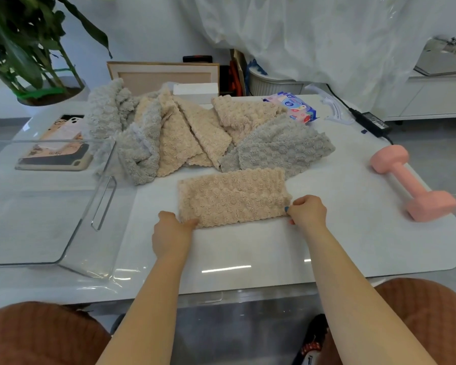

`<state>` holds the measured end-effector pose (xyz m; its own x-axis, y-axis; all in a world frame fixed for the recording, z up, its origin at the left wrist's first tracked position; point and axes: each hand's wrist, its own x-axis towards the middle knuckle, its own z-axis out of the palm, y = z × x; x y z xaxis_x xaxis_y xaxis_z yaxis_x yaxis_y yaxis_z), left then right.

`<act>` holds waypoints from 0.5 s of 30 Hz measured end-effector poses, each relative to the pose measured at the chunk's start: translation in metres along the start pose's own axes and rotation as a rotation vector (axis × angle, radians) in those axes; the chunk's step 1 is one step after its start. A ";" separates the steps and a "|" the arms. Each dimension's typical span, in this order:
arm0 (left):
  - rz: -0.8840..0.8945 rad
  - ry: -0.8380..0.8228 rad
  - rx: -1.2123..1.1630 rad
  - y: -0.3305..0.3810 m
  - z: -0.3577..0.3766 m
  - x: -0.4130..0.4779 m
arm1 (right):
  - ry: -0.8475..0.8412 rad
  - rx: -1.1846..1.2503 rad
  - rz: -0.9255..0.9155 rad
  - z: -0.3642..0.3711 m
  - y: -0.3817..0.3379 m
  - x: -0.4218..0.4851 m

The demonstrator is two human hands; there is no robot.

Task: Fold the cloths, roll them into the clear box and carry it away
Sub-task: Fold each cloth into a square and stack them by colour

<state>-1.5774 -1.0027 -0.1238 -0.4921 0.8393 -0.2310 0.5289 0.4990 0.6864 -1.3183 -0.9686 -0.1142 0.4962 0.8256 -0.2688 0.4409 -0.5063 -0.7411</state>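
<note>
A beige fluffy cloth (233, 197) lies folded into a long strip on the white table (248, 248) in front of me. My left hand (173, 230) pinches its near left corner. My right hand (307, 210) pinches its near right corner. Behind it sits a heap of several loose beige and grey cloths (195, 133). The clear box (45, 204) stands at the left of the table, its slotted handle wall facing the cloths, with nothing inside it.
A pink dumbbell (412, 181) lies at the right. Phones (58, 143) lie behind the clear box. A wipes pack (294, 106) and a black power adapter (371, 122) sit at the far right. A potted plant (29, 48) stands far left.
</note>
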 end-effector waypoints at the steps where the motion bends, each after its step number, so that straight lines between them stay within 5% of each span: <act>1: 0.001 -0.002 0.017 -0.001 -0.001 0.002 | -0.021 -0.009 0.010 -0.002 -0.001 0.000; 5: -0.056 -0.079 -0.051 -0.003 -0.009 0.010 | -0.178 0.082 0.101 -0.012 -0.005 -0.006; 10: -0.100 -0.101 -0.641 0.010 -0.030 0.005 | -0.285 0.411 0.155 -0.026 -0.012 -0.023; 15: -0.224 -0.167 -1.073 0.044 -0.070 0.001 | -0.126 0.902 0.052 -0.054 -0.036 -0.041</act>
<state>-1.6031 -0.9949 -0.0461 -0.3599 0.8122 -0.4592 -0.4735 0.2651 0.8399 -1.3138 -0.9980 -0.0434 0.3903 0.8550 -0.3415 -0.3583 -0.2006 -0.9118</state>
